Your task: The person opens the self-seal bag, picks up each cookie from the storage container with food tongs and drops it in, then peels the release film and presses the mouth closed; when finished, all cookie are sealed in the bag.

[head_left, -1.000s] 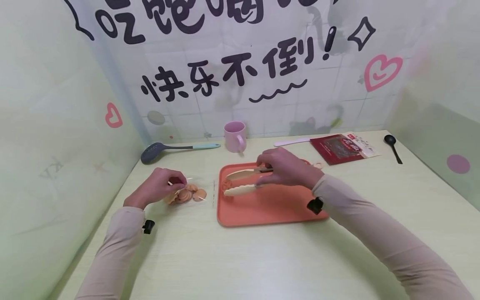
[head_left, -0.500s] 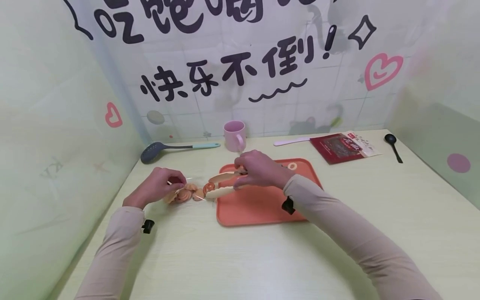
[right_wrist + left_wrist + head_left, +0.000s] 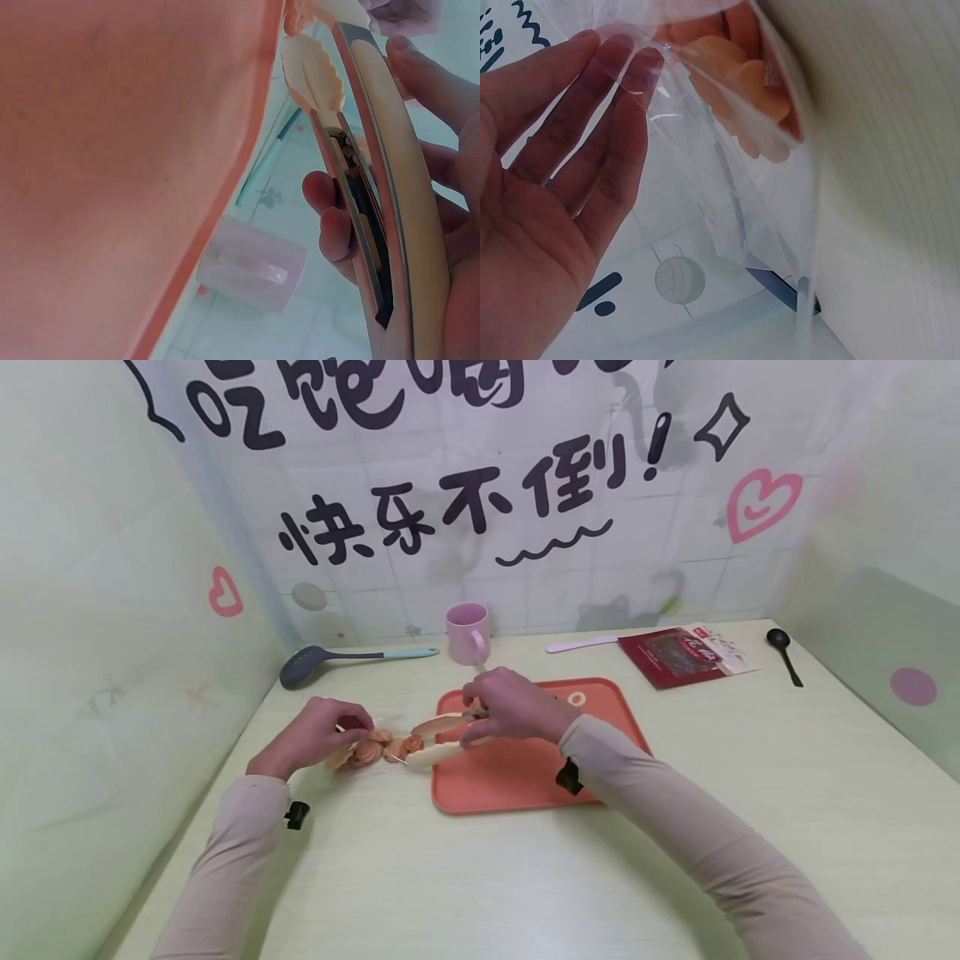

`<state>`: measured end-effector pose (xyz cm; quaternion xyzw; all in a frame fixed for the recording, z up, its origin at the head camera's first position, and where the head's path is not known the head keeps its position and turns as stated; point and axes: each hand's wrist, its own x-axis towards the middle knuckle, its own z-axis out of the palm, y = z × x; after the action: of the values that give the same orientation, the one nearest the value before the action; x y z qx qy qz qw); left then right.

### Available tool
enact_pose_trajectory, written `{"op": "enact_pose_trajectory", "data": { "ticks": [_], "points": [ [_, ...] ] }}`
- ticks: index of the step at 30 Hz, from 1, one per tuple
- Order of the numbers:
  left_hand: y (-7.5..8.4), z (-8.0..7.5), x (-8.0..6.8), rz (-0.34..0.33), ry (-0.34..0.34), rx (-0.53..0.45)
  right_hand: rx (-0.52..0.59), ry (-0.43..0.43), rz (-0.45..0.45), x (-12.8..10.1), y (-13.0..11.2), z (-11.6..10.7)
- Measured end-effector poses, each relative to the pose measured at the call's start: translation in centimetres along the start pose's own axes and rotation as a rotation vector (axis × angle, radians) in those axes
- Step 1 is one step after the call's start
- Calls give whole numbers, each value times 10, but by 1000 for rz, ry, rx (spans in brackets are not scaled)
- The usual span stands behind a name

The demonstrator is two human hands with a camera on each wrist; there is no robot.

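On the left, my left hand (image 3: pixel 318 735) pinches the edge of a clear plastic bag (image 3: pixel 686 161) that lies on the table with several round tan biscuits (image 3: pixel 367 752) inside. My right hand (image 3: pixel 517 706) grips a pair of tongs (image 3: pixel 405 195) with cream scalloped tips. Between those tips sits an orange-brown swirled biscuit (image 3: pixel 412 744), right at the bag's opening and overlapping the bagged ones in the head view. Below the right hand lies an orange tray (image 3: pixel 517 781). In the left wrist view the fingertips (image 3: pixel 649 64) are behind the thin film.
A small pale ring (image 3: pixel 576 699) lies at the tray's back. Along the wall stand a slotted spoon (image 3: pixel 303 667), a pink mug (image 3: pixel 467 635), a lilac-handled utensil (image 3: pixel 581 644), a dark red packet (image 3: pixel 678 656) and a small black spoon (image 3: pixel 782 652).
My right hand has carried the tongs and the swirled biscuit left, from over the tray to the bag's opening. The pale ring on the tray is now uncovered. The left hand has stayed put.
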<state>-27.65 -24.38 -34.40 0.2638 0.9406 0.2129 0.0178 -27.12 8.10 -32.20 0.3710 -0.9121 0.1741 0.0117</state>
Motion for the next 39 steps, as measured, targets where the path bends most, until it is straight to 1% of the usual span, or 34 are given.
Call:
{"op": "enact_pose_trajectory", "data": {
  "ticks": [3,7,10,14,19,21,25,28,33,36,39],
  "points": [
    [0,1,0,14,4,-9,27,16,6,3,-2,4],
    [0,1,0,11,7,-10,60,40,15,8,-4,10],
    [-1,2,0,8,4,-10,83,44,38,10,-5,14],
    [-2,2,0,18,8,-8,81,32,53,13,-6,18],
    [-3,3,-1,10,6,3,52,28,41,16,-11,21],
    [-2,3,0,19,9,3,47,32,43,17,-14,22],
    [-2,3,1,33,20,-1,52,31,51,19,-16,25],
    [-2,3,1,31,16,-4,54,27,53,20,-16,26],
    [-3,4,0,31,20,-4,35,29,59,17,-14,23],
    [-4,5,-1,29,31,3,26,24,72,13,-13,16],
    [-4,7,-2,27,32,12,17,18,81,4,-9,7]
  ]
}}
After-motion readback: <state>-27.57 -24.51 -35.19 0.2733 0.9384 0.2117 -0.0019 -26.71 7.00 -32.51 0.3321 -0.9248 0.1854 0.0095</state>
